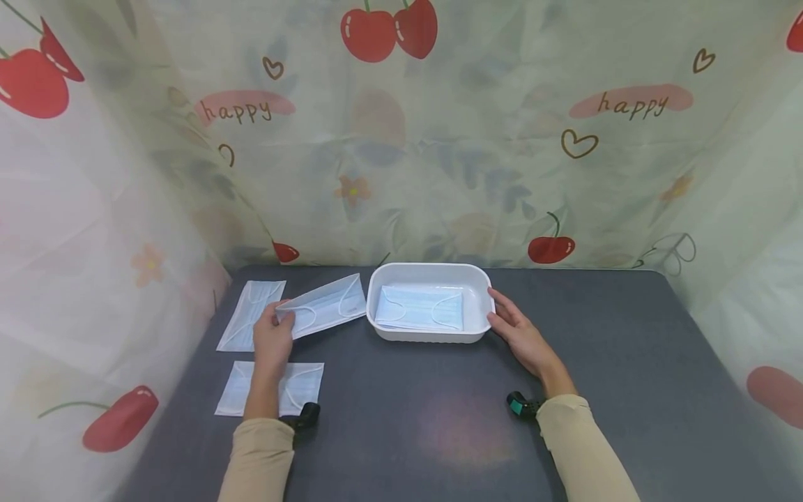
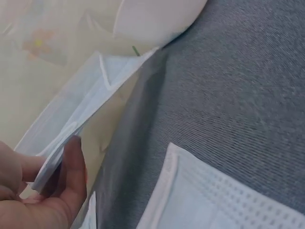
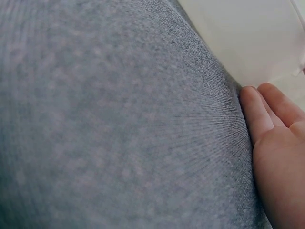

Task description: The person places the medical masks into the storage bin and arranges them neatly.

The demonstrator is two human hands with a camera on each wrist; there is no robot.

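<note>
My left hand (image 1: 273,337) pinches the left end of a light blue face mask (image 1: 329,305), thumb on one side and fingers behind. Tilted upward, that mask stretches toward the left rim of a white plastic box (image 1: 429,337), its far corner overlapping the rim in the head view. Inside the box a second face mask (image 1: 419,309) lies flat with its ear loops on top. At the box's right end, my right hand (image 1: 523,338) touches the wall with extended fingers (image 3: 257,112). In the left wrist view the held mask (image 2: 81,102) appears nearly edge-on.
Another mask (image 1: 245,317) lies at the table's back left, partly behind the left hand. Nearer the front, one more mask (image 1: 307,383) lies under the left forearm. The dark grey table (image 1: 401,418) meets a printed curtain (image 1: 439,174) at the back and sides.
</note>
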